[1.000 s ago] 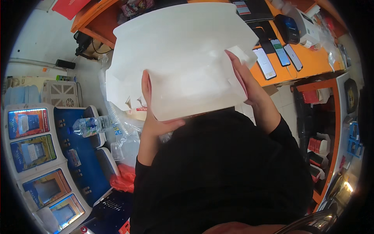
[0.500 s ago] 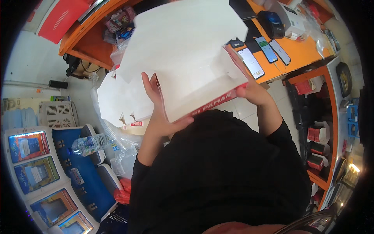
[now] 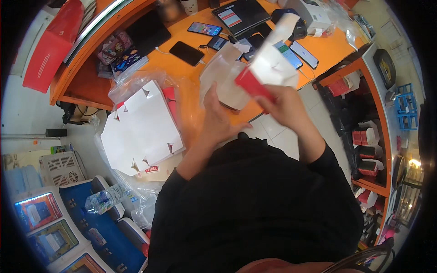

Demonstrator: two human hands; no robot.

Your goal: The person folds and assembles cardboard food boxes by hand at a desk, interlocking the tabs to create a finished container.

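Note:
My right hand [image 3: 287,107] grips a red and white cardboard box [image 3: 274,67] by its red side, above the front edge of the orange desk. The box is tilted and partly blurred. Near its left side my left hand [image 3: 217,119] is apart from it, with the fingers stretched out and nothing in them. A greyish-beige card panel [image 3: 225,75] shows just beyond the left fingertips; whether it belongs to the same box I cannot tell. Left of that hand lies a stack of flat white box blanks [image 3: 141,125] with notched edges, partly on clear plastic.
Several phones, one a dark phone [image 3: 186,53], and a black tablet [image 3: 241,17] lie on the orange desk [image 3: 168,68]. A white printer [image 3: 312,16] stands at the back right. Folded red and white boxes [image 3: 365,135] fill the right shelf. A plastic bottle [image 3: 104,200] lies at the left.
The box has swung up and right in my right hand, turning its red side toward me. My left hand has let go of it. The desk's phones and the blanks are more exposed.

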